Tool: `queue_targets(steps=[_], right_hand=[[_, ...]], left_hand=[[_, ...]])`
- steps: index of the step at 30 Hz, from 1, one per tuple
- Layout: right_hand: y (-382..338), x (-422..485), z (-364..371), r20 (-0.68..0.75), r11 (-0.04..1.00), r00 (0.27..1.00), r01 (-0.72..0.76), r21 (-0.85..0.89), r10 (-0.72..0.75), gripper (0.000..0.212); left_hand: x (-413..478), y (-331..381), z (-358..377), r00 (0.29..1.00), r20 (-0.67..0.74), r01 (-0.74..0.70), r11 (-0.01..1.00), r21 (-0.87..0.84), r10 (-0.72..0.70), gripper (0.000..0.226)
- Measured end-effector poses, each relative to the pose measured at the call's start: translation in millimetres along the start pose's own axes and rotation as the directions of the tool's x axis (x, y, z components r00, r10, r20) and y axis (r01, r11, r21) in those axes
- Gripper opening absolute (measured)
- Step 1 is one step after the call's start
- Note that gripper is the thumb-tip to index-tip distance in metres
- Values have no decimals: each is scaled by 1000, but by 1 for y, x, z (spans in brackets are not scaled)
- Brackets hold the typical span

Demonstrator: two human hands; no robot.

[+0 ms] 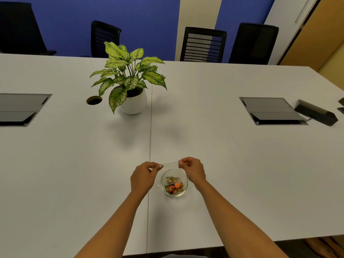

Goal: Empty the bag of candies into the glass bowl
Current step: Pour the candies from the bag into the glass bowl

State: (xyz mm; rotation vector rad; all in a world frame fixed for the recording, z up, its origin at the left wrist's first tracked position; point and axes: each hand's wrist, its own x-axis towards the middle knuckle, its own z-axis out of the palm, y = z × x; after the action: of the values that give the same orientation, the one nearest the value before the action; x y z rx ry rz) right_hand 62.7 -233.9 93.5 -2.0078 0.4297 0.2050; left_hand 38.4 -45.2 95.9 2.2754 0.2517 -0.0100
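From my remote seat, both hands sit in the lower centre of the frame, just above the glass bowl (174,183). My left hand (144,176) pinches 1 upper corner of the clear bag (172,169) between thumb and fingertips, and my right hand (192,171) pinches the other corner, so the 2 hands hold the bag stretched between them, hanging down over the bowl. The plastic is so transparent that I cannot tell exactly where its lower edge ends or whether it touches the rim.

The candies (174,185), gold and orange wrapped pieces, show as a heap low in the bowl. I judge most of them are already tipped in. A few gold ones near the far side of the bowl may be inside the bag rather than loose; the view does not settle that.

What is left, as I read it: shake out any stragglers, then lift the bag clear and set it on the white worktop (223,155). The potted plant (130,81), upper centre, stands well apart.
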Motion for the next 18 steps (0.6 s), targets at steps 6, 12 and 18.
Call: queue_targets(steps=[6, 12, 18], right_hand=[[-4, 2, 2, 42, 988, 987, 154, 28, -155, 10], [-2, -2, -2, 321, 990, 944, 38, 138, -82, 28], [2, 2, 4, 175, 982, 982, 39, 187, -72, 6]], left_hand=[[0, -9, 3, 998, 60, 15, 997, -72, -11, 16], [5, -22, -4, 993, 74, 106, 943, -316, -87, 10], [-5, -47, -3, 978, 201, 105, 965, -239, -56, 10]])
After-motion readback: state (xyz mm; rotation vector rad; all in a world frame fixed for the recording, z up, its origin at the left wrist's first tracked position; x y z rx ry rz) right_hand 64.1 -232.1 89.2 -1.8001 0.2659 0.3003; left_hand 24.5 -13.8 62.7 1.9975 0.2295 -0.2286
